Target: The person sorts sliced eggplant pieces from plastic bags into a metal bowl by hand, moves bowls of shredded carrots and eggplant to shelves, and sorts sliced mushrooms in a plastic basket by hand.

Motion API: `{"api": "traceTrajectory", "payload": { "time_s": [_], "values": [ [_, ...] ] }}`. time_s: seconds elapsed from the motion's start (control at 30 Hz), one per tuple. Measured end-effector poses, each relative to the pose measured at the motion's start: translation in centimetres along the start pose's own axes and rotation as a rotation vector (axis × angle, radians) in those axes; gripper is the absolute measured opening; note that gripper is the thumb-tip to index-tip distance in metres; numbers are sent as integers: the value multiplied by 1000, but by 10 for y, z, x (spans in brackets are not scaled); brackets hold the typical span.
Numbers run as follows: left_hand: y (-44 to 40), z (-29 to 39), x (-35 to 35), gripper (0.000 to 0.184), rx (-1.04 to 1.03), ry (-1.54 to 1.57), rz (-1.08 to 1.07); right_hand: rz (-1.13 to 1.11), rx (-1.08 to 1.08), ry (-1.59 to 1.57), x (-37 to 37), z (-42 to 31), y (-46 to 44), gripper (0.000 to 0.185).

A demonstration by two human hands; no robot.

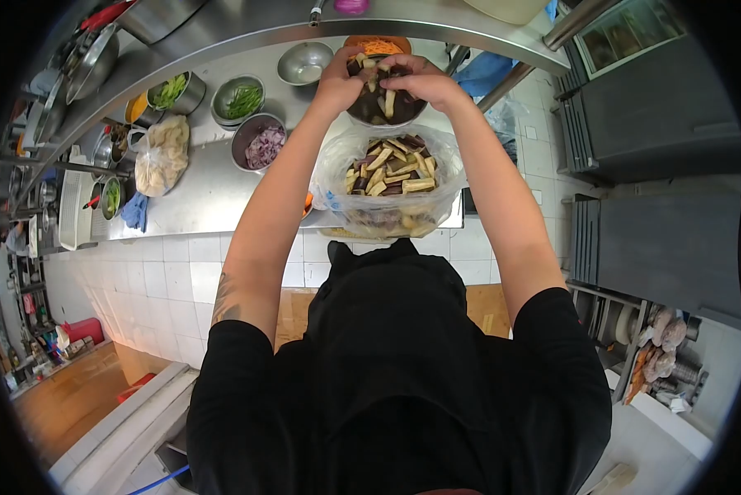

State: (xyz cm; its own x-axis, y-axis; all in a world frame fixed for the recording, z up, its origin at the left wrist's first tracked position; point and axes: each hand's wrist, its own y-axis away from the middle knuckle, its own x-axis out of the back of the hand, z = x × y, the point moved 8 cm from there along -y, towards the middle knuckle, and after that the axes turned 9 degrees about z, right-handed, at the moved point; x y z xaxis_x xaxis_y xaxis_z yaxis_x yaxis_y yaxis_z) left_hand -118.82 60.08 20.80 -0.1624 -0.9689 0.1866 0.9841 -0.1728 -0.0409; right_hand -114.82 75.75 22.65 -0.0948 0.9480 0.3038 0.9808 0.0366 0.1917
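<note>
Both of my hands are over a bowl (pixel 420 109) of dark liquid at the back of the steel counter. My left hand (pixel 340 81) is curled around several cut eggplant pieces (pixel 355 64). Facing it, my right hand (pixel 424 80) has its fingers bent in around the same handful. A pale eggplant strip (pixel 389 103) shows below them, against the dark liquid. Nearer to me, a clear plastic bag (pixel 337 177) stands wide at the top, full of eggplant strips (pixel 395 169) with dark skin and pale flesh.
Left of my arms are a bowl of chopped purple onion (pixel 265 147), a bowl of cut greens (pixel 242 101), a metal bowl (pixel 304 63) and a tied plastic bag (pixel 162 155). Shredded carrot (pixel 376 47) sits behind my hands. A steel shelf (pixel 420 26) crosses above the counter's back.
</note>
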Motion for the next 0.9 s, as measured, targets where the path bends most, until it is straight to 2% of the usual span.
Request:
{"api": "traceTrajectory", "payload": {
  "time_s": [0.07, 0.1, 0.13, 0.17, 0.2, 0.23, 0.27, 0.3, 0.37, 0.4, 0.43, 0.47, 0.5, 0.53, 0.63, 0.7, 0.77, 0.8, 0.83, 0.9],
  "values": [
    [-12, -7, 0, 48, -186, -62, 52, 10, 80, -11, 2, 12, -9, 30],
    [-4, 8, -2, 48, -186, -62, 46, 14, 161, -19, 2, 4, -7, 28],
    [5, 18, -5, 46, -118, -17, 36, 112, 179, 27, 9, 4, -3, 26],
    [12, 24, -9, 44, -49, 28, 26, 114, 176, 26, 10, 5, 2, 26],
    [10, 16, -15, 44, -48, 28, 23, 218, 288, 56, 19, -4, 8, 24],
    [6, 13, -17, 39, -166, 47, 66, 321, 401, 87, 27, -12, 18, 23],
    [5, 15, -16, 35, -285, 67, 109, 348, 424, -10, 30, -19, 36, 19],
    [9, 19, -13, 35, -285, 67, 109, 348, 425, -9, 29, -19, 57, 19],
    [33, 35, 0, 26, -301, 254, 76, -22, 28, -318, 4, 9, 90, 17],
    [53, 25, -9, 13, -165, 435, -92, -44, 20, -161, -5, 34, 99, 18],
    [83, 19, -20, 14, -193, 285, -203, -63, 11, -6, -15, 65, 108, 20],
    [114, 12, -29, 16, -220, 133, -310, -59, 12, -5, -19, 76, 119, 20],
    [141, 13, -32, 17, -360, -154, -358, 56, 219, 390, -17, 71, 132, 25],
    [163, 11, -36, 18, -497, -444, -398, 175, 428, 785, -20, 62, 146, 30],
    [186, -10, -24, 20, -617, -485, -289, 245, 463, 889, -23, 68, 162, 36],
    [192, -1, -18, 18, -581, -439, -220, 247, 517, 886, -26, 60, 167, 38],
    [190, 6, -12, 17, -537, -389, -147, 205, 389, 742, -24, 59, 165, 39],
    [189, 10, -11, 15, -534, -346, -144, 231, 478, 786, -25, 50, 165, 28],
    [188, 14, -9, 14, -531, -303, -139, 222, 489, 792, -24, 44, 158, 28],
    [182, 15, -5, 15, -480, -248, -148, 262, 235, 122, -2, 40, 128, 14]
  ]
}}
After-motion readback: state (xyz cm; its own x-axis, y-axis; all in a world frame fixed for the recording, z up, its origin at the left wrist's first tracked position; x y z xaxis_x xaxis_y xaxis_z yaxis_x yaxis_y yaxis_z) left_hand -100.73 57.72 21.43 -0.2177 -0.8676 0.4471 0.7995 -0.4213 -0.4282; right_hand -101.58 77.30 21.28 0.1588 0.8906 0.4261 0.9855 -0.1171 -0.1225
